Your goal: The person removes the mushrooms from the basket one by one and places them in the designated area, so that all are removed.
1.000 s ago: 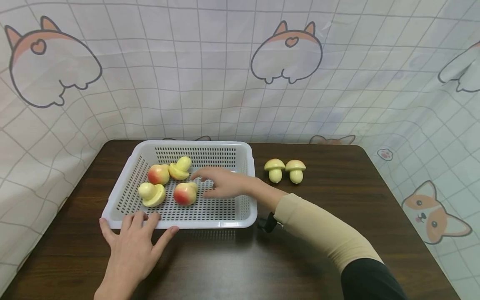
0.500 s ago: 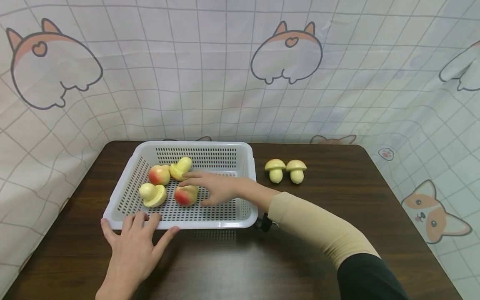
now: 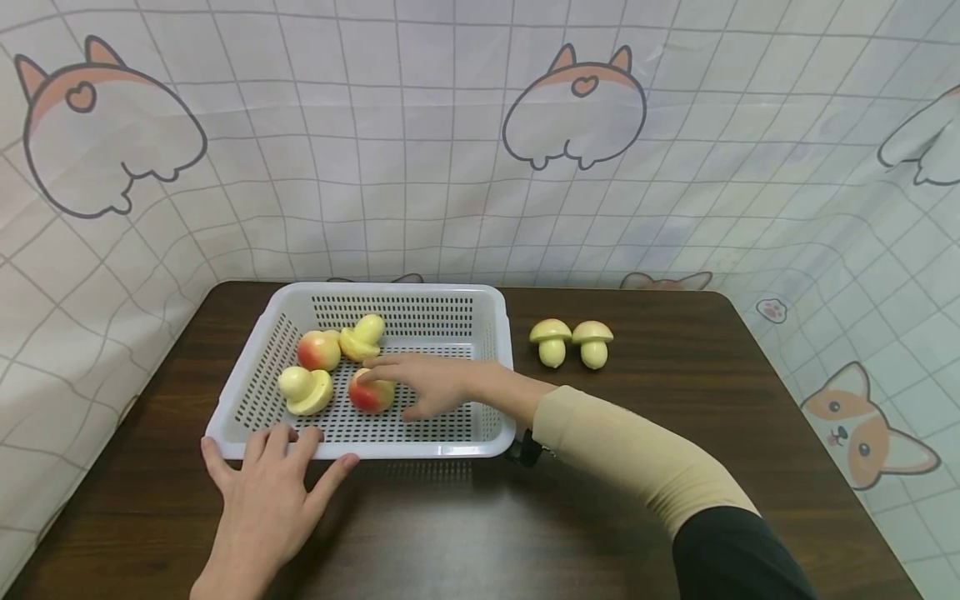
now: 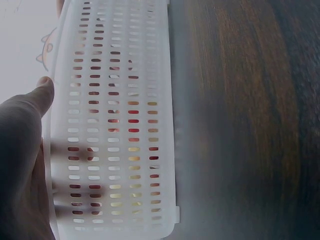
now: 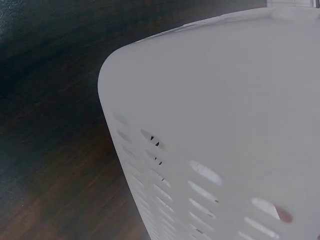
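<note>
A white slotted plastic basket (image 3: 450, 451) holds several toy mushrooms with pale yellow stems. My left hand (image 3: 266, 492) holds its near-left rim, fingers over the edge and thumb outside, as the left wrist view also shows. Above a red-and-yellow mushroom (image 3: 364, 398) in the basket hovers my right hand (image 3: 435, 385), its fingers over the cap and its thumb apart from it. Left of that lie a mushroom (image 3: 306, 392), another with a reddish cap (image 3: 318, 350) and a third (image 3: 362, 337). The right wrist view shows mostly the basket's outer wall (image 5: 210, 90).
Two more toy mushrooms stand side by side on the dark wooden table (image 3: 712, 417), right of the basket: one on the left (image 3: 551, 342), one on the right (image 3: 593, 343). A white grid-patterned cloth (image 3: 420, 167) with dog drawings hangs behind the table.
My right hand has moved left and slightly nearer the front, from beside the red-and-yellow mushroom to over it. My left hand has stayed on the rim.
</note>
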Demonstrator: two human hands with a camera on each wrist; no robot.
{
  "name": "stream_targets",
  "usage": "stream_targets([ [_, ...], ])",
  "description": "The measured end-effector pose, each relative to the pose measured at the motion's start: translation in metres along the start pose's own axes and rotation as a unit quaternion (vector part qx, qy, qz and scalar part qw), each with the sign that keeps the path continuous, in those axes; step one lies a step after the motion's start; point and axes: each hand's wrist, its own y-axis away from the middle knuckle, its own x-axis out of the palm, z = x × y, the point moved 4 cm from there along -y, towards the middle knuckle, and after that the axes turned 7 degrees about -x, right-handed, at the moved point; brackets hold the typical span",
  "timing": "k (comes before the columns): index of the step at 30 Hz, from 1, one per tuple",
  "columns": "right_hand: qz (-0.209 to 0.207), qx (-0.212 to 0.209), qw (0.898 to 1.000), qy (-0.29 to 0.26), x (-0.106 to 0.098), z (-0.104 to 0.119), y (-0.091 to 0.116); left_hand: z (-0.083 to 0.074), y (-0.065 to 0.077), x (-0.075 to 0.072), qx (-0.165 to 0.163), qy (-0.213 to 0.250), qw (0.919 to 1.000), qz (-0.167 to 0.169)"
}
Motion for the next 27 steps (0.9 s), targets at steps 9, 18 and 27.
stream_targets([
  [9, 0.011, 0.009, 1.000, 0.023, -0.0001, -0.0005, -0.0034, -0.0007, 0.0006, -0.0006, 0.003, 0.004, 1.0000, -0.005],
  [18, 0.014, 0.020, 0.999, 0.036, -0.0013, -0.0006, -0.0032, -0.0002, 0.0012, -0.0014, 0.009, 0.009, 0.9997, -0.019],
  [27, -0.004, 0.022, 1.000, 0.013, -0.0047, 0.0009, -0.0021, -0.0005, 0.0007, -0.0015, 0.006, 0.008, 0.9998, -0.016],
])
